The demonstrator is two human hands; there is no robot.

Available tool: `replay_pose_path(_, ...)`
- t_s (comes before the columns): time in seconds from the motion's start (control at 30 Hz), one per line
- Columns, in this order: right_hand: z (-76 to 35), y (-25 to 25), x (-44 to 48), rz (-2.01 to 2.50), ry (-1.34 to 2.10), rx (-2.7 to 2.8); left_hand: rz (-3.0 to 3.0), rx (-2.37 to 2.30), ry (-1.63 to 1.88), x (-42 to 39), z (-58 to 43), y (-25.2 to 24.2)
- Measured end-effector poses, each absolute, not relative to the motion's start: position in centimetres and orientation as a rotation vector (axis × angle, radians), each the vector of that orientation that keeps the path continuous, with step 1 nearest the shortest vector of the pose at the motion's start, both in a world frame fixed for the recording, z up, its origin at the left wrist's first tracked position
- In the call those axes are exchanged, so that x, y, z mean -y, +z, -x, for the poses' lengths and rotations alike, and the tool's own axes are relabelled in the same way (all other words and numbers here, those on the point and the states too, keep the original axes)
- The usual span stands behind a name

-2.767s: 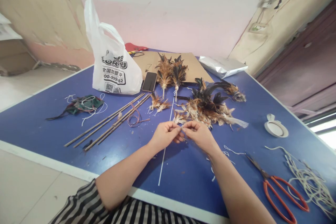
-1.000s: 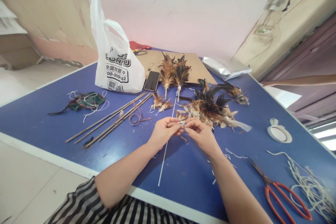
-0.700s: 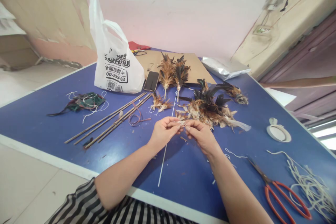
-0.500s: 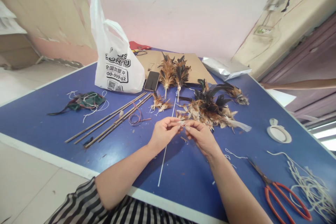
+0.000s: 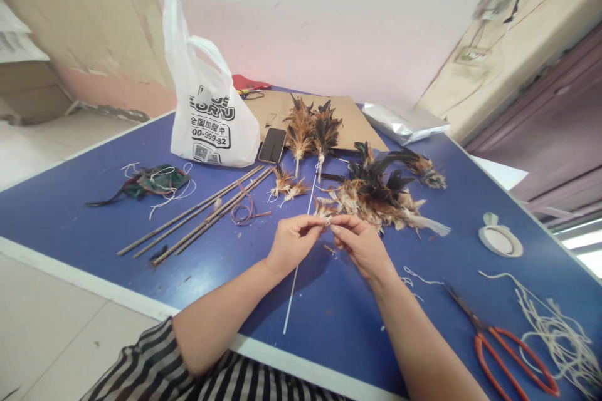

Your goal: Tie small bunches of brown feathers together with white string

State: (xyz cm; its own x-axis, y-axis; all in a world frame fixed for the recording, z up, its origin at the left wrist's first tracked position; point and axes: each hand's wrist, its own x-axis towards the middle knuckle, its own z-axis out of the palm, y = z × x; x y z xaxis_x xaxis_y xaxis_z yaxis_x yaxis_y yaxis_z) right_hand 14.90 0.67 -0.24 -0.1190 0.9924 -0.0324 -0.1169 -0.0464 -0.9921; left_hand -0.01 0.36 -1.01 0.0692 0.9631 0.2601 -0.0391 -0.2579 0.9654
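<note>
My left hand (image 5: pixel 292 240) and my right hand (image 5: pixel 358 241) meet over the blue table (image 5: pixel 94 225), fingertips pinched together on a small tuft of brown feathers (image 5: pixel 324 210) with pale string at its base. Just beyond my hands lies a loose heap of brown and black feathers (image 5: pixel 376 191). Two finished feather bundles (image 5: pixel 310 128) stand further back, and a small tied tuft (image 5: pixel 285 185) lies to the left of a thin white stick (image 5: pixel 298 257) that runs under my hands.
Several thin wooden sticks (image 5: pixel 197 216) lie at left with a green cloth scrap (image 5: pixel 153 180). A white plastic bag (image 5: pixel 207 119) and a phone (image 5: pixel 271 145) are behind. Red-handled scissors (image 5: pixel 505 341), cut string (image 5: pixel 555 326) and a tape roll (image 5: pixel 499 240) are at right.
My hands have stayed pinched on the feather tuft, with only small finger movements. A long brown bar seen at the right edge earlier is out of view now.
</note>
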Motion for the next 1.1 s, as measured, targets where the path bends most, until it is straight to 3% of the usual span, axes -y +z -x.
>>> replay_pose_path(1.1,-14.53,-0.04,-0.62,1.086,1.443,1.088,-1.007,-0.895,1.273,-0.77,-0.19,-0.61)
